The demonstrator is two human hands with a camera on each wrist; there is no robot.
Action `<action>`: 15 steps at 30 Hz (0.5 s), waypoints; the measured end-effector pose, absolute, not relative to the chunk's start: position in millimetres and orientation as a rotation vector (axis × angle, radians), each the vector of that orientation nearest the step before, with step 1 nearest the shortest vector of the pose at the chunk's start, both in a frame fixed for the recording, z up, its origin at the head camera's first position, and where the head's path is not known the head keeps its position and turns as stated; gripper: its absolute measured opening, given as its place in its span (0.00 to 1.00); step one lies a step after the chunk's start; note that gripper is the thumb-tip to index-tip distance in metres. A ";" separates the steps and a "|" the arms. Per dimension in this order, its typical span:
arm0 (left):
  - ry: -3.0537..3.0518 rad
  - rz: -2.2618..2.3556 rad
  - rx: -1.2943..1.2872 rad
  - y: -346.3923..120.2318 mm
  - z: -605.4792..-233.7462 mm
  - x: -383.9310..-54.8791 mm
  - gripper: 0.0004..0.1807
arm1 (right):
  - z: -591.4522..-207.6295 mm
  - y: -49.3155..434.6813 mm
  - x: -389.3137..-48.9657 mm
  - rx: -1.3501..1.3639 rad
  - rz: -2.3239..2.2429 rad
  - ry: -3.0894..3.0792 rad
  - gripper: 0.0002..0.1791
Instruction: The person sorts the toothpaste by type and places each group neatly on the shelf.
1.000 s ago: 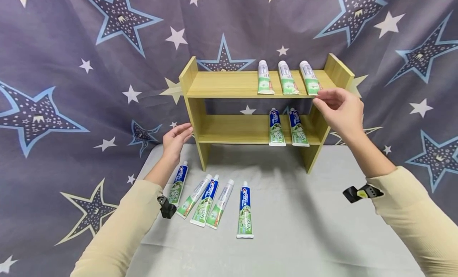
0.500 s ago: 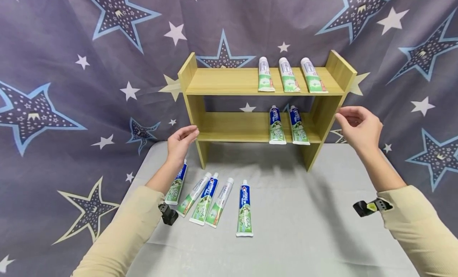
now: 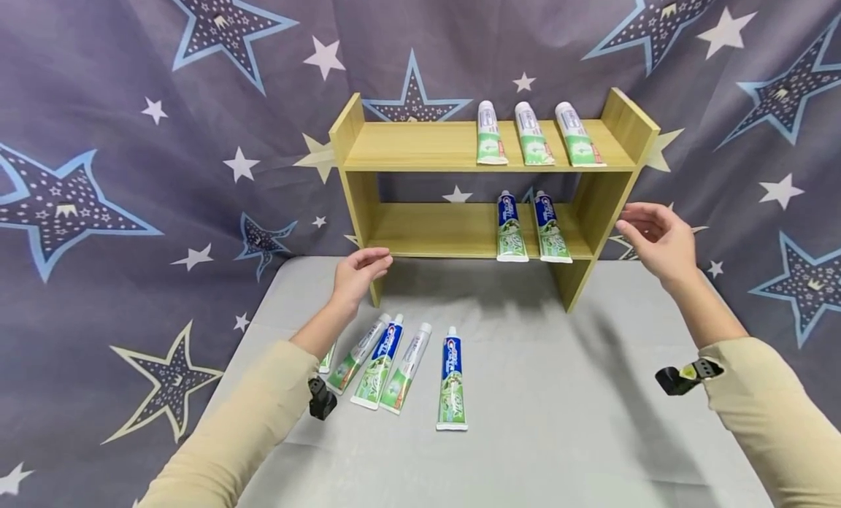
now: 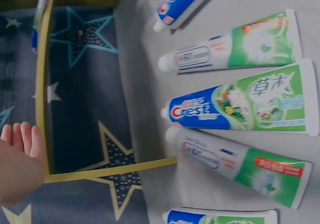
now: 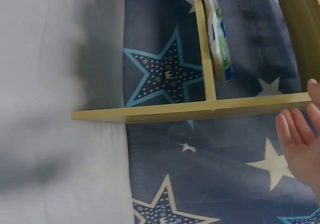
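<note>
My left hand [image 3: 358, 276] hovers by the lower left of a two-tier wooden shelf [image 3: 420, 158], fingers relaxed and holding nothing. My right hand [image 3: 663, 245] is beside the shelf's right side panel, fingers loosely bent, also holding nothing. Three white-and-green toothpaste tubes lie on the upper tier, the rightmost toothpaste tube [image 3: 580, 136] near the side panel. On the lower tier lie two blue-and-green toothpaste tubes, one being the left tube [image 3: 510, 231]. Several more tubes lie on the table, among them a separate blue-and-green tube [image 3: 452, 384]; my left forearm partly hides the leftmost tube [image 3: 326, 360].
A grey cloth covers the table [image 3: 539, 435]. Behind the shelf hangs a dark curtain [image 3: 190, 136] with stars. In the left wrist view, a blue-and-green tube [image 4: 240, 104] lies between two white-and-green ones.
My right hand has left the upper tier's rightmost tube and moved down and right, outside the side panel. My left hand has moved right and slightly down, in front of the shelf's left end.
</note>
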State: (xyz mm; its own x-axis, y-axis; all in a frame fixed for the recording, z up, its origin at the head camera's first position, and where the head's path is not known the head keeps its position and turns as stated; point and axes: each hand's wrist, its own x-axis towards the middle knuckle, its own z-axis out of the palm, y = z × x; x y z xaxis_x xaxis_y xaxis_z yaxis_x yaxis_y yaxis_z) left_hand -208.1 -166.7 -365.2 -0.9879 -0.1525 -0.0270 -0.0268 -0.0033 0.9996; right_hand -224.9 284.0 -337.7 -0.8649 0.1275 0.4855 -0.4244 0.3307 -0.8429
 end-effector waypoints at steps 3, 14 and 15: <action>-2.221 -2.147 0.211 -164.6 -375.0 -207.8 0.19 | -346.9 287.2 -227.7 0.373 1.702 -2.047 0.17; -2.471 -2.160 0.219 -153.2 -400.8 -197.6 0.20 | -358.2 288.6 -238.3 0.446 1.972 -1.885 0.18; -2.486 -2.165 0.216 -152.2 -403.0 -196.5 0.20 | -358.1 288.5 -238.7 0.442 1.990 -1.879 0.18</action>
State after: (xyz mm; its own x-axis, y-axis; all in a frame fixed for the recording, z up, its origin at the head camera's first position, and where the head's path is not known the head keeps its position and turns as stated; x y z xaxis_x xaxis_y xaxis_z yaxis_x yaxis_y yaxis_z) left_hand -196.5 -152.2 -403.0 -0.9784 0.0081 -0.2067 -0.2036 0.1379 0.9693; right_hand -238.7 288.5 -358.1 -0.8836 0.0503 0.4655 -0.4676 -0.0445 -0.8828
